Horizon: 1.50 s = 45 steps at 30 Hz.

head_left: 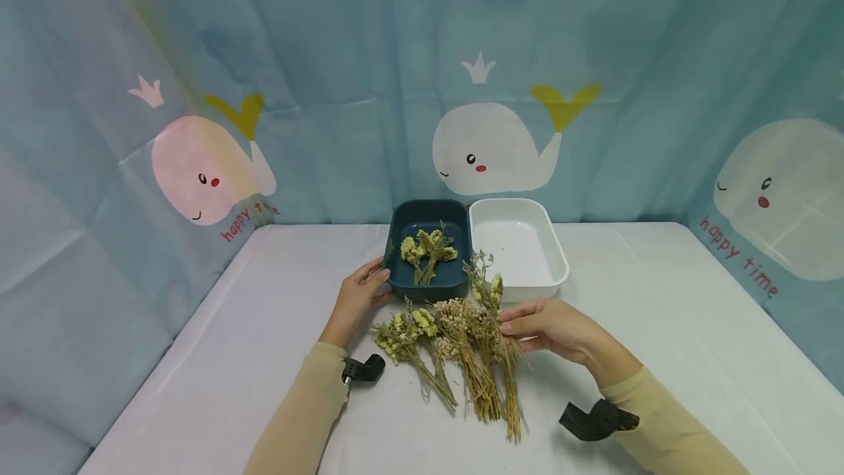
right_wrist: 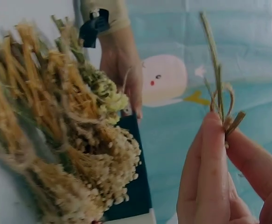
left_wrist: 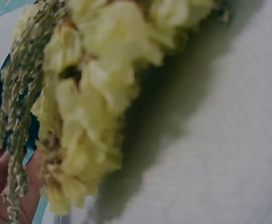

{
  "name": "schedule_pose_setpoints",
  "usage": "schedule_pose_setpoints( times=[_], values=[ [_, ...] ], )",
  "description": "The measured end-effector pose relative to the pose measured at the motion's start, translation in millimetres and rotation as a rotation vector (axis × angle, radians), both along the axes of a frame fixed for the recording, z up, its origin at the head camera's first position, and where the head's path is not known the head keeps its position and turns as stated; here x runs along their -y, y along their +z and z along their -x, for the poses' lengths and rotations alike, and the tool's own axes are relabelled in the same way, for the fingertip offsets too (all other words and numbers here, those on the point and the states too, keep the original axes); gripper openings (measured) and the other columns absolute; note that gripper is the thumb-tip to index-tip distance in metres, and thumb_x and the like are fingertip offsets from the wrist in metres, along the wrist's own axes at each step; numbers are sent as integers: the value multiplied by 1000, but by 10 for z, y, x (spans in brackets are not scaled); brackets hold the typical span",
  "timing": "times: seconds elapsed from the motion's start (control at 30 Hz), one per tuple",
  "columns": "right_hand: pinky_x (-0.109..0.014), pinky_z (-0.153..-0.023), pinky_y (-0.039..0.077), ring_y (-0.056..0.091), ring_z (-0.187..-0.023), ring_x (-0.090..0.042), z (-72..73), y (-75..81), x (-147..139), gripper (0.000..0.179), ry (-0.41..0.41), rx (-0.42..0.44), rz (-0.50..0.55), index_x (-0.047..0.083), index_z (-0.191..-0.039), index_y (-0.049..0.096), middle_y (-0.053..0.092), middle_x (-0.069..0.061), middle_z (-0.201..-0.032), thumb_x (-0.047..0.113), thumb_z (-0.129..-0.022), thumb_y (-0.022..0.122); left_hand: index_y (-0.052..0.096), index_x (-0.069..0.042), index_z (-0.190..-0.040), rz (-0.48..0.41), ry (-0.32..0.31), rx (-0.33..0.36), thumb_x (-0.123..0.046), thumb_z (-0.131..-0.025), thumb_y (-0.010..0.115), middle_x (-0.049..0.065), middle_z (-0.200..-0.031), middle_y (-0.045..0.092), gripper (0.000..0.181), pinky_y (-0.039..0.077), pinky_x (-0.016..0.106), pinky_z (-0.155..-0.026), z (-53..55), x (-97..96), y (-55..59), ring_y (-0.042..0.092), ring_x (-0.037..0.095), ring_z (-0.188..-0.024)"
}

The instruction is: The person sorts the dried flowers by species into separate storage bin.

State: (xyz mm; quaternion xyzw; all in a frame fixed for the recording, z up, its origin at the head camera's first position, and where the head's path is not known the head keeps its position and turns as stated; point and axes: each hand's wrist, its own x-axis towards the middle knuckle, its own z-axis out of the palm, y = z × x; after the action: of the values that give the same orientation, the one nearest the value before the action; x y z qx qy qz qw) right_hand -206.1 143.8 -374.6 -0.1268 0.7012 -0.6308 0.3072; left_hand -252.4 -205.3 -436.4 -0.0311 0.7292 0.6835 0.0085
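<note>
My left hand point(head_left: 356, 299) grips the front left corner of a dark blue tray point(head_left: 430, 292), thumb at the rim. Small sprigs of dried yellow flowers point(head_left: 428, 246) lie inside the tray. My right hand point(head_left: 557, 328) pinches a dried flower sprig point(head_left: 486, 288) by its stem, its yellow head upward near the tray's front right corner. In the right wrist view, thin twine circles the stem point(right_wrist: 217, 70) at the fingertips. Below lie dried bundles: yellow flowers point(head_left: 398, 336) on the left, cream-coloured ones point(head_left: 455, 317) with straw-like stalks beside the right hand.
A white tray point(head_left: 560, 270) stands against the dark blue tray's right side. Both rest on a white-covered table point(head_left: 659, 299). Behind hangs a blue curtain point(head_left: 349, 152) printed with whales. A black wrist mount point(head_left: 598, 420) sits on the right sleeve.
</note>
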Motion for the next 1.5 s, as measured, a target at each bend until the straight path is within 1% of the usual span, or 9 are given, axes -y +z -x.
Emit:
schedule_pose_setpoints(
  times=[0.1, 0.3, 0.5, 0.77, 0.97, 1.03, 1.2, 1.4, 1.5],
  values=[
    [-21, -75, 62, 70, -85, -4, 66, 63, 70, 42, -21, -21, -12, -12, -126, 61, 74, 5, -98, 13, -93, 68, 38, -13, -154, -8, 8, 6, -28, -103, 57, 16, -161, 32, 57, 51, 47, -109, -6, -7, 0, 40, 33, -145],
    [-23, -76, 63, 70, -82, -5, 281, 228, 261, 43, -75, -84, -49, -13, -129, 59, 75, 2, -97, 12, -94, 68, 39, -14, -153, -1, 16, 2, -29, -102, 58, 16, -161, 32, 56, 54, 45, -106, -6, -17, 0, 40, 34, -144],
    [-23, -77, 63, 70, -81, -5, 518, 329, 473, 37, -136, -100, -47, -7, -127, 64, 74, 4, -96, 12, -95, 67, 39, -14, -154, -5, 17, 7, -30, -102, 59, 16, -161, 33, 58, 55, 43, -105, 5, -18, -8, 41, 34, -144],
    [-19, -70, 63, 72, -74, -4, 770, 315, 715, 33, -206, -61, -4, -7, -127, 63, 76, 2, -89, 8, -97, 64, 38, -12, -154, -22, 10, 0, -27, -102, 58, 17, -160, 34, 57, 54, 45, -106, -1, -36, -22, 41, 34, -144],
    [-25, -77, 64, 74, -75, -6, 967, 286, 947, 34, -255, -77, -33, -7, -126, 65, 75, -16, -110, 8, -96, 65, 38, -13, -154, -11, 9, 1, -28, -103, 58, 17, -159, 36, 57, 55, 43, -104, -4, -28, -14, 42, 34, -143],
    [-29, -82, 64, 74, -77, -7, 1032, 277, 1039, 33, -275, -77, -34, -7, -125, 66, 72, -18, -117, 9, -95, 67, 38, -13, -154, -10, 14, -2, -28, -103, 57, 17, -159, 36, 57, 56, 43, -104, -1, -23, -11, 42, 34, -143],
    [-37, -92, 60, 76, -86, -15, 1148, 235, 1206, 28, -345, -39, -7, -3, -118, 72, 70, -21, -120, 7, -92, 71, 38, -11, -154, -10, 6, -11, -26, -103, 58, 18, -160, 34, 57, 55, 44, -104, -2, -27, -5, 41, 35, -143],
    [-32, -85, 63, 72, -106, -26, 1238, 121, 1367, 30, -390, -35, -23, -6, -120, 69, 67, -22, -124, 4, -92, 70, 39, -12, -153, -11, 17, -5, -28, -102, 58, 17, -159, 35, 57, 56, 44, -103, 11, -29, -32, 41, 35, -143],
    [-30, -82, 64, 73, -103, -26, 1281, 50, 1436, 31, -402, -31, -39, -7, -122, 68, 68, -22, -124, 3, -93, 69, 39, -12, -153, -8, 23, -5, -28, -102, 59, 17, -159, 35, 57, 57, 43, -103, 9, -23, -34, 41, 35, -143]
  ],
)
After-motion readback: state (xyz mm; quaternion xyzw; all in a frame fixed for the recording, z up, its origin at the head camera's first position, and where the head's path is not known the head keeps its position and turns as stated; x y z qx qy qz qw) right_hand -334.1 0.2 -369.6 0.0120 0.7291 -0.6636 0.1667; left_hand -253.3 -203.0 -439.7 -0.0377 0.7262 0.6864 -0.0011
